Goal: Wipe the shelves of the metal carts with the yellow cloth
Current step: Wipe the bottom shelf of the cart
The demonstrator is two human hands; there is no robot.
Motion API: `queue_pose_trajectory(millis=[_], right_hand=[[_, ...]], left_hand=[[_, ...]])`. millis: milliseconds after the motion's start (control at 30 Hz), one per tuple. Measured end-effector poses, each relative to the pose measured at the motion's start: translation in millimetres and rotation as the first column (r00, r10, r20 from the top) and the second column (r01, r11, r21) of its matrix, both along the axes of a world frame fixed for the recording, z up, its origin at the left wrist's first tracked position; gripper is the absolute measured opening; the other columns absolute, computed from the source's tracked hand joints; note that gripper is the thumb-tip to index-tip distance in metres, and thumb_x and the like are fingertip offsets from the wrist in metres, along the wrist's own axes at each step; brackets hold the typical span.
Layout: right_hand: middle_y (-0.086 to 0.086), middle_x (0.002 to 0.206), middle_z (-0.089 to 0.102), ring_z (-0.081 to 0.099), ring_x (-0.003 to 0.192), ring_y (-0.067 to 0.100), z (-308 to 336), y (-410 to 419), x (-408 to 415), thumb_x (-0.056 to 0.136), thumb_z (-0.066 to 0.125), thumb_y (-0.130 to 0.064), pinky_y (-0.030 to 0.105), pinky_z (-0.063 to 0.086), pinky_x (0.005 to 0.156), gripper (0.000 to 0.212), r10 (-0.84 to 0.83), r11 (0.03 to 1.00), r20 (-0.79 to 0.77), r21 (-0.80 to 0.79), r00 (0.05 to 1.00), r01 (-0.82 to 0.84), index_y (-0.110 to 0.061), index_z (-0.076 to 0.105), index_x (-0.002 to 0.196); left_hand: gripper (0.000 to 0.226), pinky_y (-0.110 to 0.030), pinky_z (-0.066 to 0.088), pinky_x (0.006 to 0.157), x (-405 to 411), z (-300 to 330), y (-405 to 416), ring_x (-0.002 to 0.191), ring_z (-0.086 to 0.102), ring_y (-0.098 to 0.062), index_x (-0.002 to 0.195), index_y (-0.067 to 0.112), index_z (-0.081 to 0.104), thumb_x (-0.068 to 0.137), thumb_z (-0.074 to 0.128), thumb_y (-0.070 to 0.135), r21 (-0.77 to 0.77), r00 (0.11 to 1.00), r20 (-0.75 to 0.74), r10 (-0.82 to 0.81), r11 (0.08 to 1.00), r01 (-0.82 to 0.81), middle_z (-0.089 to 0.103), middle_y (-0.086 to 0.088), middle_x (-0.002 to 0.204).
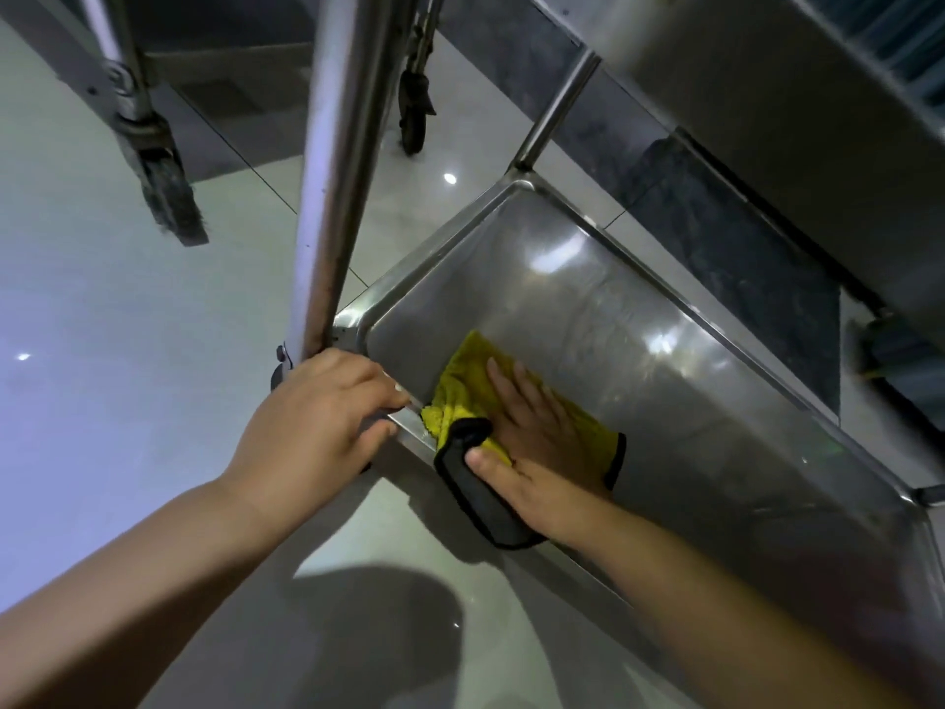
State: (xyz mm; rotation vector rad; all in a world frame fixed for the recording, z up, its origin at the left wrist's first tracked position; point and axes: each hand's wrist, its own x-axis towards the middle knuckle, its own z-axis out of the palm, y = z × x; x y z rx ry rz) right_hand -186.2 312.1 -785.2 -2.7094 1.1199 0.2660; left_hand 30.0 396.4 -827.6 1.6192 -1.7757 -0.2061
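Down on the bottom shelf (pixel 639 319) of the metal cart, the right hand (pixel 532 442) lay flat on the yellow cloth (pixel 465 381), its fingers straight and spread a little, with the thumb resting on the cloth's black underside (pixel 473 496) where that part was folded back. The cloth sat at the near left corner of the shelf, bunched against the raised rim (pixel 409 427), and its black flap hung over that rim toward the floor. Just left of the cloth, the left hand (pixel 317 417) gripped the same rim at the corner, fingers curled over the edge and the thumb below it. Right above that hand, a round upright post (pixel 337 171) of the cart rose from the shelf's corner, and a second, thinner post (pixel 555 110) stood at the shelf's far corner. The shelf's steel surface was shiny with pale reflections and faint streaks beyond the cloth. An upper shelf (pixel 767 94) of the cart overhung the bottom shelf's far side. Beyond the near post, on the glossy tiled floor (pixel 102 324), stood two caster wheels: one (pixel 163 197) far left of the post, another (pixel 414 115) behind it.
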Motion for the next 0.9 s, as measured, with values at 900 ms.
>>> queue_pose_trajectory(millis=[900], right_hand=[[-0.011, 0.157, -0.021, -0.023, 0.144, 0.013, -9, -20, 57, 0.078, 0.000, -0.066, 0.032, -0.013, 0.114, 0.067, 0.034, 0.998, -0.053, -0.054, 0.998, -0.037, -0.043, -0.018, 0.138]], left_hand=[[0.026, -0.023, 0.039, 0.084, 9, -13, 7, 0.097, 0.053, -0.019, 0.093, 0.007, 0.071, 0.089, 0.050, 0.023, -0.184, 0.997, -0.055, 0.060, 0.980, -0.070, 0.065, -0.004, 0.094]])
